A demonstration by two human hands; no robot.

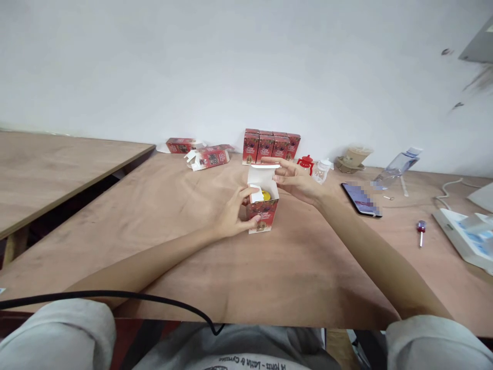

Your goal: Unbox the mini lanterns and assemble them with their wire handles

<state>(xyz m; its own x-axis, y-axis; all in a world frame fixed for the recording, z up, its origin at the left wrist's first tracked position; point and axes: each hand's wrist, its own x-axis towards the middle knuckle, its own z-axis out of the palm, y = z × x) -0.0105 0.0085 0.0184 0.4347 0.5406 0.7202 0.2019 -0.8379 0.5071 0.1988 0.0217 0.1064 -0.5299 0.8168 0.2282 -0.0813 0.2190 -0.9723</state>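
A small red printed carton [264,213] stands upright on the wooden table with its white top flaps raised. Something yellow [266,195] shows inside its opening; the rest of that item is hidden by the walls. My left hand [239,211] grips the carton from the left, thumb on the front face and fingers at the upper side. At the back and right of the opening, my right hand [292,180] has its fingers on the raised lid flap [264,174], the thumb near the right side flap.
Several closed red cartons [271,146] stand by the wall. Two opened cartons [210,157] lie left of them. Rightward are a red lantern-shaped item [305,163], a white one [321,170], a cup [356,154], a bottle [398,167], a phone [361,199], a screwdriver [421,231] and a power strip [464,239].
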